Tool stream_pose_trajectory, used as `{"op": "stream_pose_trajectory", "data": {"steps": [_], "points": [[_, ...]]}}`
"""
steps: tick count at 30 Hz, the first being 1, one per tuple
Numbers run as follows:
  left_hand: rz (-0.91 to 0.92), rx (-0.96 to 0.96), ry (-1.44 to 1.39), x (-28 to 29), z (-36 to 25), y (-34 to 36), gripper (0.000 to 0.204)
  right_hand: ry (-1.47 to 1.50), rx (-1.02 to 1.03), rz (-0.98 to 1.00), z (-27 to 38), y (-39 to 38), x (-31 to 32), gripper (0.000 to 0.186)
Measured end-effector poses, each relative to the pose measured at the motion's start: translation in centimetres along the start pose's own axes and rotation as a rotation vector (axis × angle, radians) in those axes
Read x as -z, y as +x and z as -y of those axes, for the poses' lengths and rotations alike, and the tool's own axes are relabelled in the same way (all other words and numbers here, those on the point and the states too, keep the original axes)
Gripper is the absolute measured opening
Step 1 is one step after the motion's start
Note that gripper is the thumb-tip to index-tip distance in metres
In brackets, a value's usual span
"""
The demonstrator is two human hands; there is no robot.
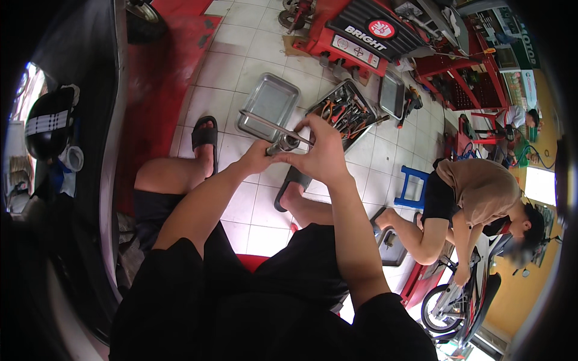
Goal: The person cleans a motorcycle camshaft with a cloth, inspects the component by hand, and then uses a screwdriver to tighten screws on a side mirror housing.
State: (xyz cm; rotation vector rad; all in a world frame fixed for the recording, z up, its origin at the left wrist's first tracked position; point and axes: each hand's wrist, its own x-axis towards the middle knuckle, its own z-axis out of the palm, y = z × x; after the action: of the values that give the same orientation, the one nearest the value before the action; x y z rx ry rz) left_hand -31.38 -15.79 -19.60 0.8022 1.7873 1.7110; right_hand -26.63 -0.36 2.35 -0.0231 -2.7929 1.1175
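Note:
Both hands meet in front of me above the tiled floor. My left hand [257, 157] is closed around a short, shiny metal cylinder [280, 145] that looks like a socket. Its round end faces the right hand. A long, slim metal rod [268, 123] slants from the upper left down into my right hand [323, 150], whose fingers are bent around its lower end. Whether rod and cylinder are joined is hidden by the fingers. Beyond the hands lie a bare metal tray [269, 102] and a second tray [374, 102] full of pliers, wrenches and other tools [346, 114].
Another person [481, 192] bends over a motorbike [463, 301] at the right, beside a blue stool [412, 186]. A red tool cabinet [355, 42] stands ahead. A cordless drill [412, 105] lies near a small tray [392, 93]. At the left is a red platform [162, 78].

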Motion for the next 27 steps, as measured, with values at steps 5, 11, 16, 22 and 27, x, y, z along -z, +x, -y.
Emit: {"op": "stream_pose_trajectory", "data": {"steps": [5,11,16,22,27], "points": [[-0.058,0.049,0.034,0.5,0.4,0.0,0.026,0.311,-0.109,0.123,-1.1,-1.1,1.2,0.081],[-0.039,0.115,0.021,0.2,1.3,0.2,0.032,0.349,-0.121,0.123,-1.3,-1.0,1.8,0.068],[-0.034,0.173,-0.040,-0.3,0.1,0.1,0.029,0.211,-0.261,0.072,-2.5,-1.2,2.0,0.070],[-0.078,0.171,-0.057,1.7,2.8,-0.5,0.023,0.438,-0.081,0.003,-0.3,-0.6,0.9,0.062],[-0.093,0.222,-0.192,0.8,1.6,0.5,0.016,0.381,-0.136,-0.108,-1.9,-0.6,1.3,0.061]]}}
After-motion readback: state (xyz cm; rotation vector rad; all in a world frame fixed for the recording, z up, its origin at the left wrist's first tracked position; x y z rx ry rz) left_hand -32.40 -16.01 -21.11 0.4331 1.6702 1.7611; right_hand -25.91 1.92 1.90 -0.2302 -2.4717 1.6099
